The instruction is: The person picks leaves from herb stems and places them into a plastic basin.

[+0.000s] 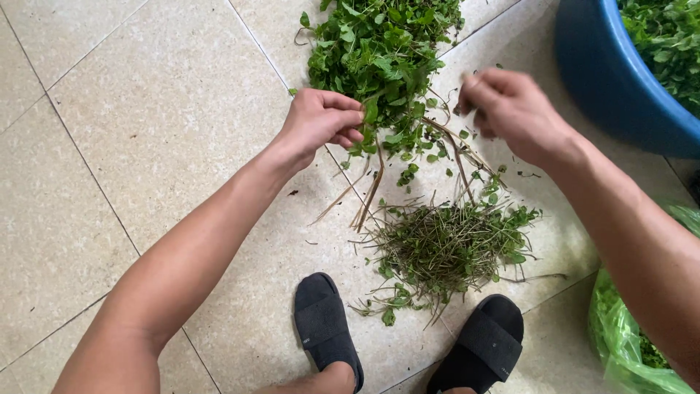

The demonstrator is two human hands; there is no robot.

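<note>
We count two bare hands, the left hand [319, 120] and the right hand [510, 109]. We count two black slide sandals, one on the left [324, 328] and one on the right [485, 343]. We record one round blue plastic basin [605, 80], one crumpled green plastic bag [620, 335], one heap of leafy green herb sprigs [379, 51], and one pile of stripped brownish-green stems [445, 248].
</note>
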